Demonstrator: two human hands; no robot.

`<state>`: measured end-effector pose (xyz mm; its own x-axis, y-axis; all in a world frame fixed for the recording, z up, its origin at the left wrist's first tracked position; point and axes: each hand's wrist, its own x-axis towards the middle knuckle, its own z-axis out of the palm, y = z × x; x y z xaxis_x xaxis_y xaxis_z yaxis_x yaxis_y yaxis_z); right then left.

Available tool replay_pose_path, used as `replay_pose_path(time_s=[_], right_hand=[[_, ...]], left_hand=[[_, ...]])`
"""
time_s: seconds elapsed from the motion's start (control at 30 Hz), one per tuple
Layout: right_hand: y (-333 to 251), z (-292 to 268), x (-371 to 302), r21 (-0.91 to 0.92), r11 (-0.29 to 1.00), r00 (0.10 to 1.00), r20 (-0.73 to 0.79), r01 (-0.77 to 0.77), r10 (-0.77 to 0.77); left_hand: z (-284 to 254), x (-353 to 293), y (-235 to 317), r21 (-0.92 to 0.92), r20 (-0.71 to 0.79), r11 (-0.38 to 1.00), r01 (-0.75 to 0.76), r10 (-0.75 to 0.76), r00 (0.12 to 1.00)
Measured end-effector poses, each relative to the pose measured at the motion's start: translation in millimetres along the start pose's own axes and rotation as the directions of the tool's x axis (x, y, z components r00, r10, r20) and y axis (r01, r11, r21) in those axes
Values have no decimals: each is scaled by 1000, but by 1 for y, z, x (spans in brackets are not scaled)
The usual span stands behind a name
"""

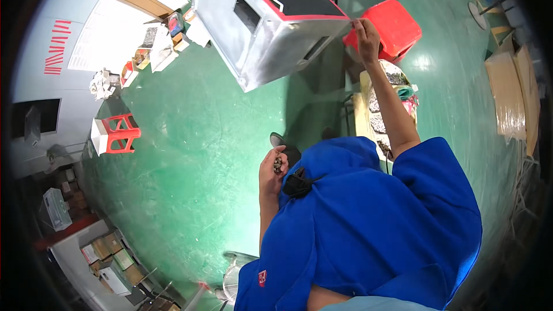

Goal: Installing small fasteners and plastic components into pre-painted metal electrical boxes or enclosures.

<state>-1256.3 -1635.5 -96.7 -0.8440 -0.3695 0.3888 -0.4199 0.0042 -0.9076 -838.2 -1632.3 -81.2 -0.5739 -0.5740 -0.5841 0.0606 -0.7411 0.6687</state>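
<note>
A grey sheet-metal cabinet (276,40) with red edging and rectangular cutouts stands tilted in view ahead of me. At its right corner, my right hand (367,40) is raised with thumb and fingers pinched together. The fingertips meet the end of the red edging, and whatever they pinch is too small to make out. Close to my body on the left, my left hand (273,168) is curled around a small handful of metal pieces (278,165), which look like screws. A black device (297,183) with a cord hangs against my blue smock.
A red plastic stool (393,27) stands right of the cabinet. Below it, a cardboard-lined surface (374,116) carries bags of small dark parts. Another red-and-white stool (122,133) is at left. Boxes (164,57) line the left wall; cardboard sheets (510,95) lean far right.
</note>
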Motion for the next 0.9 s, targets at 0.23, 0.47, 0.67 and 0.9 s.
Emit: replay_pose_path(time_s=[0.23,0.47,0.67,0.9], right_hand=[[53,-73,-72,57,930,920,180,-363,348],[8,-79,-160,104,826,708,581,-554,401],[-37,-65,-195,-32,907,597,744,-419,302],[-71,-30,-236,-78,948,263,951,-308,164]], left_hand=[[26,-5,-31,49,56,996,77,-79,995],[47,-1,-34,196,236,972,132,-178,955],[52,-15,-40,192,262,970,149,-197,945],[4,-46,-58,150,160,982,112,-136,978]])
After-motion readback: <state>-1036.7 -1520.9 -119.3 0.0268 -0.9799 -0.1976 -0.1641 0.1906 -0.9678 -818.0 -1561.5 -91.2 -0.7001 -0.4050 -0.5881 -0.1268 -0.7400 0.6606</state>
